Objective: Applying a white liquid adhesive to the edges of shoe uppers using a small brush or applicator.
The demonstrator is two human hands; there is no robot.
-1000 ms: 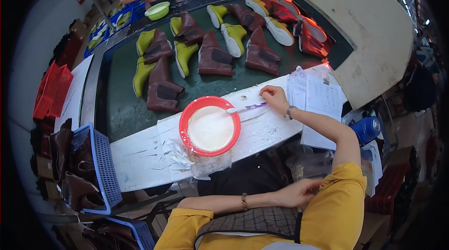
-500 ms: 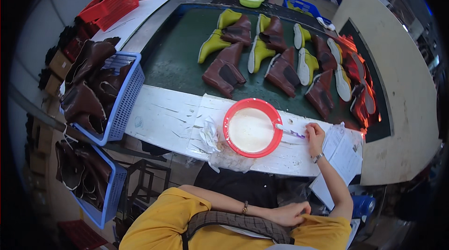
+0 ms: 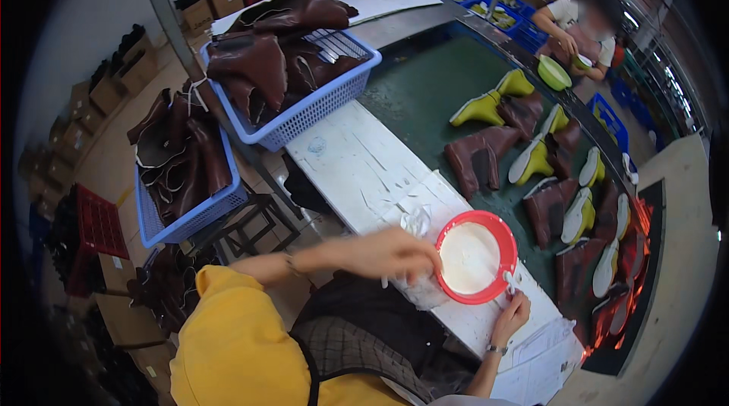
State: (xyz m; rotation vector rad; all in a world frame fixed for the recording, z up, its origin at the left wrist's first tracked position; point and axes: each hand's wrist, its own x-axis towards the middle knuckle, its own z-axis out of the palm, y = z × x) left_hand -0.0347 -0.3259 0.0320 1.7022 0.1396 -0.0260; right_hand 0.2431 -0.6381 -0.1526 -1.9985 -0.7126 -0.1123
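Observation:
My left hand [image 3: 395, 254], smeared by motion, is at the left rim of a red bowl [image 3: 507, 233]; its finger state is unclear. White paste or liquid [image 3: 469, 258] fills much of the bowl. On the bowl's near right side, my right hand [image 3: 513, 316] is closed around the end of a white-handled brush [image 3: 509, 279] that leans on the rim; its head is out of sight. Crumpled clear plastic [image 3: 416, 221] lies left of the bowl. Beyond it, brown boot uppers [image 3: 477, 155] and yellow-green boots with pale soles [image 3: 535, 159] lie on the green belt.
Blue baskets [image 3: 323, 106] of brown leather pieces [image 3: 250, 64] stand at the left, one lower [image 3: 186, 220]. Papers [image 3: 543, 357] lie on the white board [image 3: 364, 163]. A red glow marks the belt's right end. Across the belt, another person works beside a green bowl [image 3: 553, 72].
The view has swung left. My left arm has come up from near my lap and reached forward to the bowl. My right hand remains at the brush handle.

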